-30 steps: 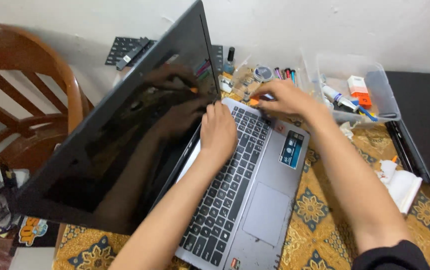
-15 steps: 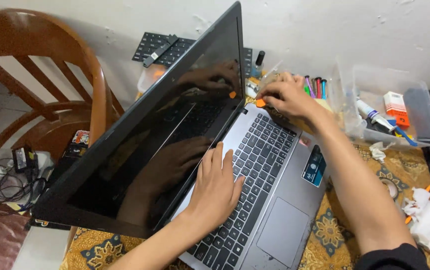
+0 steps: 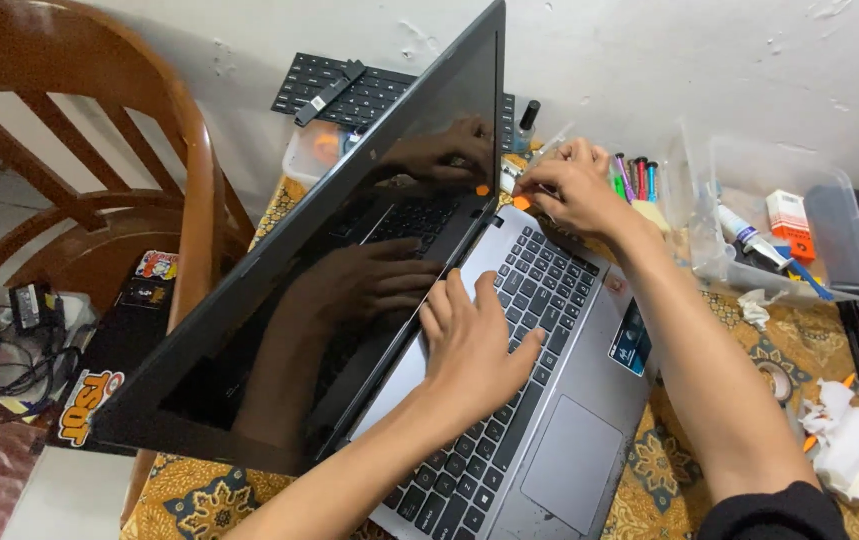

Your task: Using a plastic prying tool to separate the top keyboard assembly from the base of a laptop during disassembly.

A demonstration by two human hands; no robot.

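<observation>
Pressing flat, fingers spread, the left hand pins the grey laptop's keyboard on the patterned table. Farther back, the right hand pinches a small orange tool at the hinge corner. Risk: the tool slips and scratches the dark screen.

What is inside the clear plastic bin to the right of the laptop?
The bin holds a white tube, a white and orange box and some blue-handled tools. Its frosted walls blur whatever lies lower down.
</observation>
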